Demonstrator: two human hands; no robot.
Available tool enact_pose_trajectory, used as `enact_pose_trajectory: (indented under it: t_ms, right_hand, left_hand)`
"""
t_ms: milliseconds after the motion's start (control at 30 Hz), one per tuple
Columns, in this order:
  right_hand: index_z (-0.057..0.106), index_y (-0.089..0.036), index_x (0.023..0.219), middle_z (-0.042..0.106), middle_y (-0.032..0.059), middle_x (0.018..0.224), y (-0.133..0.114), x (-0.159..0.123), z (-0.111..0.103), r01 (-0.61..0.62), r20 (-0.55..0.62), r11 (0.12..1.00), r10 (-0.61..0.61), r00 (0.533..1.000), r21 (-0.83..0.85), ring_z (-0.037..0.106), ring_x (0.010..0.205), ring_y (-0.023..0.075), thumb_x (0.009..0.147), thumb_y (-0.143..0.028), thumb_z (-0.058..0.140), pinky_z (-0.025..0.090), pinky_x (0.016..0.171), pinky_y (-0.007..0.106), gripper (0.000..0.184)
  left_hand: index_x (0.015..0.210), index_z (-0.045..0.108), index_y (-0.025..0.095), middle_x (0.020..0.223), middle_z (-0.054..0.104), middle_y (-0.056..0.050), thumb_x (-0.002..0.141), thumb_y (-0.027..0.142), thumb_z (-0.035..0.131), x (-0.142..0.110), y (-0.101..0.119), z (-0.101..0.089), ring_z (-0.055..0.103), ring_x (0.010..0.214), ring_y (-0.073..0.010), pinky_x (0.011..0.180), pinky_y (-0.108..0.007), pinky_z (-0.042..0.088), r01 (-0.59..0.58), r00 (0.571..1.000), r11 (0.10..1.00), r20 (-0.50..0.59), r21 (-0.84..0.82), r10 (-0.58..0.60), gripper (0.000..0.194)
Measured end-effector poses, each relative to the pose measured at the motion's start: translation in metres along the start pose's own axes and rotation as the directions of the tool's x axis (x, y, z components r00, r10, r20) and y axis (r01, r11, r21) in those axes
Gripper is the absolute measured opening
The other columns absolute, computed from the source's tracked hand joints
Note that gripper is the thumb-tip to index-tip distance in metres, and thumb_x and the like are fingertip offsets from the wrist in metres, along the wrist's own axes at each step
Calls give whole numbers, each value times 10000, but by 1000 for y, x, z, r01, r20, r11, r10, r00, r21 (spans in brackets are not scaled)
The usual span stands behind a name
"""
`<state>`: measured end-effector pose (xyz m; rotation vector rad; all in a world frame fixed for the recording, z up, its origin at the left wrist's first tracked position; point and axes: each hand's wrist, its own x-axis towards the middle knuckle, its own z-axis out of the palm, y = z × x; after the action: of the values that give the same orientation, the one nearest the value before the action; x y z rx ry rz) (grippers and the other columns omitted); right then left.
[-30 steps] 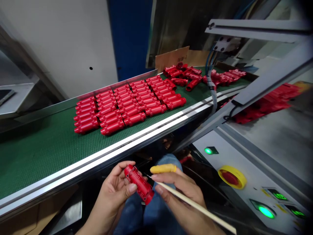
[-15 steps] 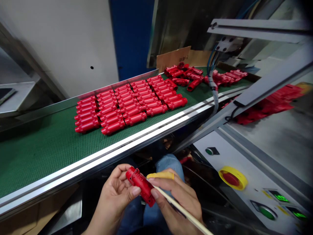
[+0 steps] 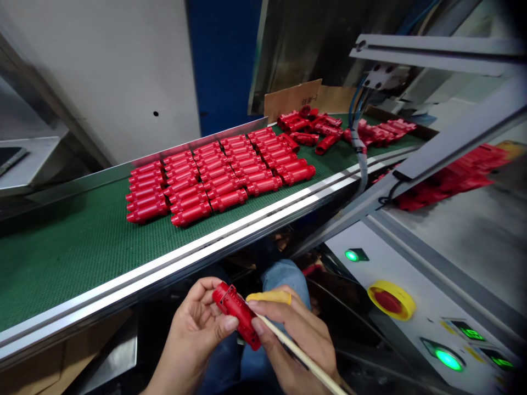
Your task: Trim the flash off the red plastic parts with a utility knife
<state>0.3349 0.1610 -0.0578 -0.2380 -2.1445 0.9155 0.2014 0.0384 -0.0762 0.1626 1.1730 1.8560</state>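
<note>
My left hand [image 3: 201, 323] is closed around one end of a red cylindrical plastic part [image 3: 237, 312], tilted over my lap. In my right hand [image 3: 296, 340] lies a slim tool with a long pale, stick-like handle [image 3: 298, 351]. Its front end meets the side of the red part; the tip itself is too small to make out. The right thumb also touches the part's lower end. A yellow cover [image 3: 269, 297] sits at a finger of the right hand.
Rows of red parts [image 3: 222, 173] lie on a green conveyor belt [image 3: 82, 247] with a metal edge rail. Farther back is a loose pile of similar parts [image 3: 313, 126] by cardboard. At right stand a metal frame [image 3: 453, 137] and a control panel with a yellow-ringed red button [image 3: 391, 300].
Two green lamps on the control panel have lit up. Both hands, the red part and the tool stay almost where they were, with only a slight shift.
</note>
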Motion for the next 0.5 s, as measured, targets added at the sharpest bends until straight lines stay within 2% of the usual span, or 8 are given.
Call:
enact_pose_trajectory:
  t_ms: [100, 267, 500]
  right_hand:
    - [694, -174, 1164, 766, 30, 1063, -2, 0, -1, -17, 5, 999, 18, 1000, -27, 706, 944, 134, 855, -16, 682, 491, 1047, 321, 347]
    - [681, -197, 1167, 758, 12, 1043, -5, 0, -2, -39, 31, 998, 41, 999, -58, 697, 940, 131, 864, -29, 672, 435, 1086, 332, 347]
    - [678, -147, 1145, 734, 38, 1004, -6, 4, 1, -11, 32, 1000, 12, 999, -28, 671, 912, 130, 834, 19, 651, 482, 1001, 334, 354]
  left_hand:
    - [1046, 639, 194, 866, 724, -34, 673, 225, 946, -1, 0, 2, 687, 802, -169, 734, -244, 539, -5, 1000, 1000, -21, -3, 5, 484]
    - [1066, 641, 201, 885, 728, -30, 706, 209, 933, -1, 1, 0, 650, 784, -140, 748, -238, 541, -9, 1000, 1000, 27, 30, 8, 463]
    - [1066, 640, 192, 870, 723, -32, 702, 202, 934, -1, 2, -1, 638, 761, -138, 721, -239, 541, -27, 1000, 998, 6, 64, 27, 468]
